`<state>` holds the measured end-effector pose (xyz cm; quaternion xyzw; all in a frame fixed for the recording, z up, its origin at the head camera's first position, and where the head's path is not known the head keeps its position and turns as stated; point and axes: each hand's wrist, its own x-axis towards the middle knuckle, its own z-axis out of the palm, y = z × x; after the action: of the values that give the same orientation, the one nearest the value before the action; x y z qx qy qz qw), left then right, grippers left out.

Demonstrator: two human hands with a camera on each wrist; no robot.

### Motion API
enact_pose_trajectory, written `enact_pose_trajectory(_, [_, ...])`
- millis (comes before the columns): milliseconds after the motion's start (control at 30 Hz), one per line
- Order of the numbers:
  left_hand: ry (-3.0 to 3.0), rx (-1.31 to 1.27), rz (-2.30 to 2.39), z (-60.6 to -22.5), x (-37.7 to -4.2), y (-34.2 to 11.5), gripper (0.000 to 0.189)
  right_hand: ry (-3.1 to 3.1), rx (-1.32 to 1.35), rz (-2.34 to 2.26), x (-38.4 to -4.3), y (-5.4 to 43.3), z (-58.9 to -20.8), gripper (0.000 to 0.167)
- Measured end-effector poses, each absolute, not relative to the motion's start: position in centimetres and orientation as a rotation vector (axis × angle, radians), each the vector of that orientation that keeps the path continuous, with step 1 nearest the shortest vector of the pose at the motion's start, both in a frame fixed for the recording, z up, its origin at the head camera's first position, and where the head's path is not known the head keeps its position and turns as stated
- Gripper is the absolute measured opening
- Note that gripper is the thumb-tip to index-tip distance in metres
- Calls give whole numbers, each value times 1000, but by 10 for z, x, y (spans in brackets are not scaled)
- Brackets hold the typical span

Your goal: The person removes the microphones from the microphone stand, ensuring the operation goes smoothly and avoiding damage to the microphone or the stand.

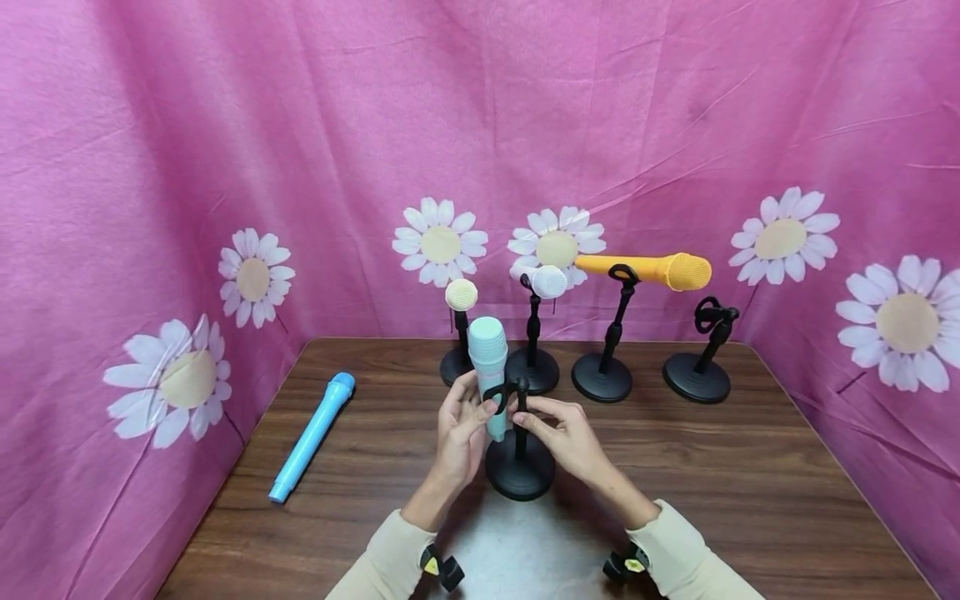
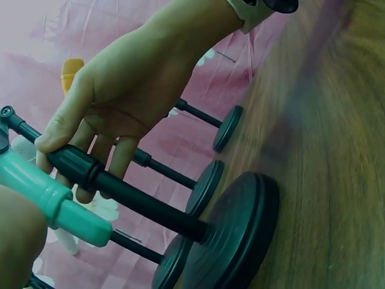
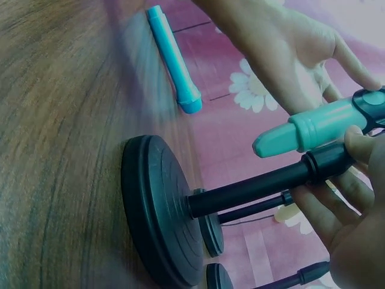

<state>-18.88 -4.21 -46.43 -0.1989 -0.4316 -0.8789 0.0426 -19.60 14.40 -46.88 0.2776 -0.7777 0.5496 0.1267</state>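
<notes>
In the head view, the left hand pinches a mint microphone between thumb and curled fingers, while the right hand pinches the pole of the front stand. The microphone is nearly upright, head up, beside the pole and above the table. Each black wrist device carries a yellow mark, too small to read. A blue microphone lies at the left; at the back, stands bear a cream microphone, a white microphone and a yellow microphone, with a bare stand at the right end. Behind them hangs a pink daisy cloth.

In the left wrist view, the right thumb lies over the pole's collar, its fingers curled beneath, slightly apart. The left hand is cut off at the edge; its fingers cannot be told here.

In the right wrist view, a black clip rings the mint microphone; the left thumb touches the clip.
</notes>
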Motion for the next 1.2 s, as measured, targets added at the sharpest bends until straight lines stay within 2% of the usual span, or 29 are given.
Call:
enact_pose_trajectory(300, [-1619,-744,-2463,-445,-196,-61,44,-2311,761,1677,-193,145,-468,20])
enact_pose_trajectory(533, [-1916,-826,-2131,-410,-204,-76,67,-2265,727,1676,-192,144,-470,18])
enact_pose_trajectory(800, [-2071,-778,-1943,-390,-208,-77,48,-2189,726,1654,-193,141,-471,13])
enact_pose_trajectory(1200, [-1950,-825,-2027,-392,-215,-72,48,-2175,711,1618,-193,140,-474,11])
